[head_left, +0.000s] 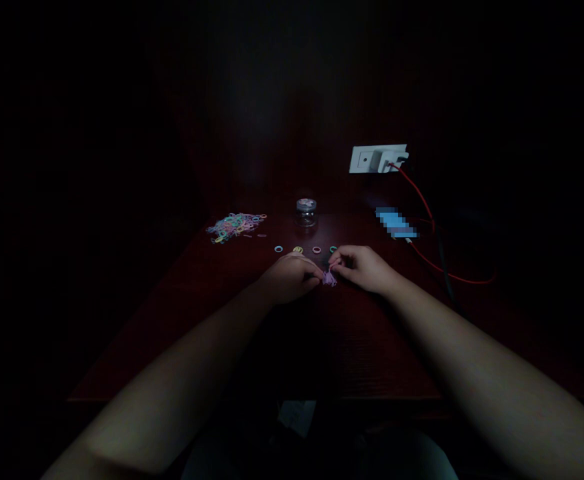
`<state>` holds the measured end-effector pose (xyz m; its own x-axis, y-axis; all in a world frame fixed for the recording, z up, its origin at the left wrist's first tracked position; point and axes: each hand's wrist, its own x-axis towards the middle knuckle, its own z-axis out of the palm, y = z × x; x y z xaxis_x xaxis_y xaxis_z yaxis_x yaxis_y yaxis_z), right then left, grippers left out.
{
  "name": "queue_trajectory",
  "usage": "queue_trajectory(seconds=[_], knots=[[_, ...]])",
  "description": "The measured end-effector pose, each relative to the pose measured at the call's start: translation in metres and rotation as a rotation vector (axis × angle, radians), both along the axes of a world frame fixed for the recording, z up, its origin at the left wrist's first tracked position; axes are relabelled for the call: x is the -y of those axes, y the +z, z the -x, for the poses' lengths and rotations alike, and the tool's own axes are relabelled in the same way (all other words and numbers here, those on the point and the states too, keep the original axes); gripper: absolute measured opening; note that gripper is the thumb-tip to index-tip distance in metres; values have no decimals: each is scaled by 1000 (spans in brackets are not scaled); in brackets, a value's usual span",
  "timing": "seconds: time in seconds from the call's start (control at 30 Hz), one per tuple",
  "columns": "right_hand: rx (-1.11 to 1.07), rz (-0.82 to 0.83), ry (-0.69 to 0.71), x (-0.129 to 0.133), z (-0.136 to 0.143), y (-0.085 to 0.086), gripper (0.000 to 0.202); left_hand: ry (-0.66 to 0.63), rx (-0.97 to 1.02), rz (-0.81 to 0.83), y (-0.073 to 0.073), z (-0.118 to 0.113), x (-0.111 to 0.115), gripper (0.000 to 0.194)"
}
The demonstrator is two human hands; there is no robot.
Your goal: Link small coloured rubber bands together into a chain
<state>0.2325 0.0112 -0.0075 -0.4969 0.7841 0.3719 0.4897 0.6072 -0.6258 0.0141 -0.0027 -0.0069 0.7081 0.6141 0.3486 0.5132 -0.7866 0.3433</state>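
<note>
Between my hands, low over the dark red table (212,320), is a bunch of small purple elastic bands (329,278). My left hand (295,275) is closed at the bunch's left side, its fingertips touching the bands. From the right, my right hand (359,267) pinches at the top of the same bunch. Just beyond my hands lie separate small rings in a row: a blue one (279,249), a yellow one (298,250), a pink one (317,250) and a green one (333,249), the last partly behind my right hand.
A loose pile of coloured elastic bands (235,225) lies at the back left. A small clear lidded jar (306,213) stands at the back middle. To the right lies a blurred-out phone (396,223) on a red cable (442,270) running from a wall socket (365,159).
</note>
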Motion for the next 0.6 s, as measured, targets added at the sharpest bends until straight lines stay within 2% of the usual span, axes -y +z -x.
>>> queue_trajectory(seconds=[0.13,0.37,0.6], knots=[[5,42,-12,0,0,0,12,2,-19,-13,1,1,1,17],[62,-15,0,3,1,6,18,2,-15,-24,0,2,-1,16],[92,16,20,5,3,6,15,-11,-15,-20,-2,2,0,17]])
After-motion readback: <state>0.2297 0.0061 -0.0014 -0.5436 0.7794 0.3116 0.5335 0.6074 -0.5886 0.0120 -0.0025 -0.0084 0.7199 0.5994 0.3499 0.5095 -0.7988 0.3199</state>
